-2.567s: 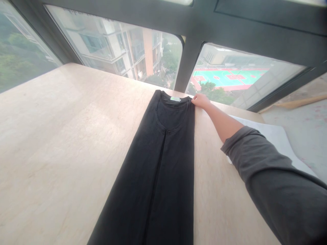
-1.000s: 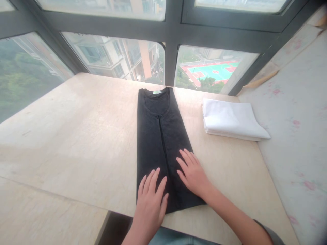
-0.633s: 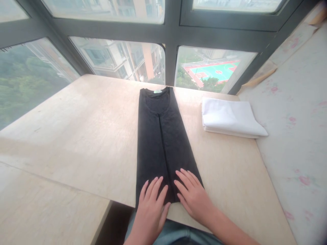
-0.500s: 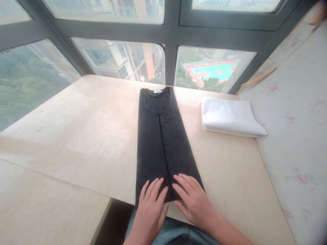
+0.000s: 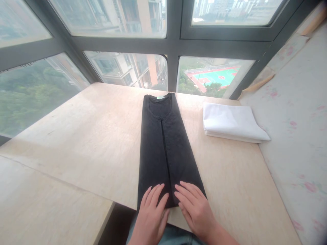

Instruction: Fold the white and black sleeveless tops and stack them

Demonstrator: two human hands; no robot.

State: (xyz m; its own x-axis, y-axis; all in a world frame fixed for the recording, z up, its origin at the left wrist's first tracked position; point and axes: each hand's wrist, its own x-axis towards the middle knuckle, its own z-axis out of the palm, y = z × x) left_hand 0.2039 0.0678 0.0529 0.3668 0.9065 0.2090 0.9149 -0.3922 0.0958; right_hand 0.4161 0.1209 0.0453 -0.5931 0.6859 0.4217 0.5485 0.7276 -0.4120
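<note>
A black shirt (image 5: 163, 146) lies folded into a long narrow shape, its neckline and small label toward the window and its near end at the table's front edge. My left hand (image 5: 153, 211) rests on the left of that near end, fingers stretched out flat on the cloth. On the right of the same end lies my right hand (image 5: 195, 204), its fingers also extended over the fabric. Both hands are open, with a narrow gap between them, and neither grips anything.
Folded white cloth (image 5: 232, 122) sits at the right, near the flowered wall (image 5: 296, 149). The pale tabletop (image 5: 89, 146) reaches back to the grey window frame (image 5: 173, 75). A dark gap (image 5: 117, 223) opens at the table's front edge, left of my left hand.
The view has tilted up slightly, so everything sits a little lower. My right hand has shifted slightly along the near end; the shirt lies as before.
</note>
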